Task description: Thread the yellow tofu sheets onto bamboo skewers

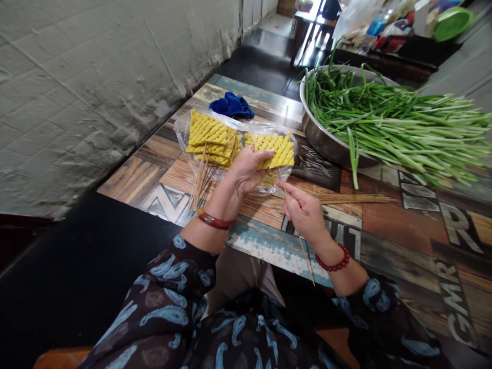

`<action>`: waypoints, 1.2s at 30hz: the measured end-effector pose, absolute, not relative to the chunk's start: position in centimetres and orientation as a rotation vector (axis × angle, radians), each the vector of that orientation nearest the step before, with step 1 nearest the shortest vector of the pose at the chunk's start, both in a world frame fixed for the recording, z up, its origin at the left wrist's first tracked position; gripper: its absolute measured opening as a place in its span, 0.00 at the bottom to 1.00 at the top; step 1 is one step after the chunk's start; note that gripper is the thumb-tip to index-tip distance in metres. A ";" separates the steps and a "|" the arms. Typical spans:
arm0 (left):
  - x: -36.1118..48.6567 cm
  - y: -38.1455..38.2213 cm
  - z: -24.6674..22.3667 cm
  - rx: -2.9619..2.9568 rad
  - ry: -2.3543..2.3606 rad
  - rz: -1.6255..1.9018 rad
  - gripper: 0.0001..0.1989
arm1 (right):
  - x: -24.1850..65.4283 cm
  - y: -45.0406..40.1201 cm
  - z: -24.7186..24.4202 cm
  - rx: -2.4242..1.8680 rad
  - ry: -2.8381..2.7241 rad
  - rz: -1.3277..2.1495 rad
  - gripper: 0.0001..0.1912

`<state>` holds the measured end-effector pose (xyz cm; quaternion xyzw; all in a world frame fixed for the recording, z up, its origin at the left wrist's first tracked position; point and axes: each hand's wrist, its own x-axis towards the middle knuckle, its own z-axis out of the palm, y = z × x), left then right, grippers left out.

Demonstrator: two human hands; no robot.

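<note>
My left hand (249,166) is closed on a yellow slab with a latticed surface (280,148), its thumb lying across the top. Between the fingers of my right hand (303,207) is a thin wooden skewer (306,256), whose upper end meets the slab's near edge; whether it has gone inside I cannot tell. Left of my hands, a stack of similar yellow slabs (209,134) rests on a clear plastic bag (182,125). Skewers (198,187) stick out of the stack's near side. More loose skewers (353,198) lie on the table to the right of my right hand.
A large metal basin (326,136) heaped with long green stalks (403,123) stands on the right of the patterned table (400,225). A crumpled blue cloth (231,105) lies at the far edge. The wall (96,92) is on the left; a cluttered surface is behind.
</note>
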<state>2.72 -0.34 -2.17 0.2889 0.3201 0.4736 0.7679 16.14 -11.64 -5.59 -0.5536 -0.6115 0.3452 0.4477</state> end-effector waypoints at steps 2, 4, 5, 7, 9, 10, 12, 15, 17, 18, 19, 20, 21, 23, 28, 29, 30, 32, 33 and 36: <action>2.7 -0.4 -2.2 0.634 0.696 1.020 0.19 | 16.1 -11.6 -5.5 -1.365 -1.486 0.883 0.23; 2.8 -0.4 -2.2 0.651 0.694 1.013 0.20 | 16.1 -11.6 -5.4 -1.365 -1.460 0.917 0.23; 2.8 -0.5 -2.2 0.660 0.695 1.010 0.20 | 16.1 -11.6 -5.3 -1.366 -1.450 0.930 0.23; 2.8 -0.5 -2.1 0.678 0.698 1.008 0.19 | 16.1 -11.6 -5.3 -1.366 -1.429 0.953 0.22; 2.8 -0.6 -2.0 0.692 0.704 1.007 0.18 | 16.1 -11.5 -5.3 -1.368 -1.407 0.971 0.23; 2.8 -0.7 -2.0 0.697 0.709 1.007 0.18 | 16.1 -11.5 -5.3 -1.371 -1.399 0.975 0.23; 2.8 -0.7 -1.9 0.706 0.714 1.002 0.18 | 16.1 -11.4 -5.3 -1.376 -1.393 0.974 0.23; 2.7 -0.8 -1.9 0.722 0.708 0.991 0.18 | 16.2 -11.4 -5.4 -1.380 -1.394 0.967 0.22; 2.6 -0.7 -2.0 0.736 0.698 0.986 0.19 | 16.2 -11.4 -5.4 -1.376 -1.392 0.974 0.22; 2.6 -0.7 -2.0 0.744 0.690 0.984 0.20 | 16.2 -11.4 -5.3 -1.372 -1.390 0.978 0.22; 2.6 -0.7 -2.0 0.753 0.677 0.980 0.20 | 16.2 -11.4 -5.2 -1.368 -1.387 0.981 0.22; 2.5 -0.8 -2.0 0.766 0.659 0.975 0.21 | 16.1 -11.4 -5.2 -1.365 -1.383 0.983 0.22; 2.5 -0.8 -2.0 0.782 0.636 0.973 0.22 | 16.1 -11.4 -5.1 -1.365 -1.378 0.981 0.22; 2.6 -0.9 -1.9 0.823 0.581 0.975 0.24 | 16.1 -11.4 -4.9 -1.369 -1.368 0.964 0.22; 2.7 -1.2 -1.8 0.913 0.517 0.996 0.27 | 16.2 -11.3 -4.4 -1.387 -1.368 0.893 0.23; 2.7 -1.2 -1.8 0.929 0.522 0.998 0.28 | 16.3 -11.3 -4.4 -1.396 -1.380 0.875 0.23; 2.7 -1.3 -1.9 0.945 0.529 1.000 0.28 | 16.4 -11.3 -4.4 -1.405 -1.393 0.856 0.22; 2.7 -1.3 -1.9 0.968 0.550 1.003 0.28 | 16.6 -11.2 -4.5 -1.413 -1.411 0.830 0.22; 2.7 -1.4 -1.9 0.975 0.564 1.006 0.28 | 16.7 -11.2 -4.6 -1.412 -1.413 0.826 0.21; 2.7 -1.4 -1.9 0.989 0.600 1.012 0.27 | 16.7 -11.2 -4.8 -1.402 -1.406 0.829 0.21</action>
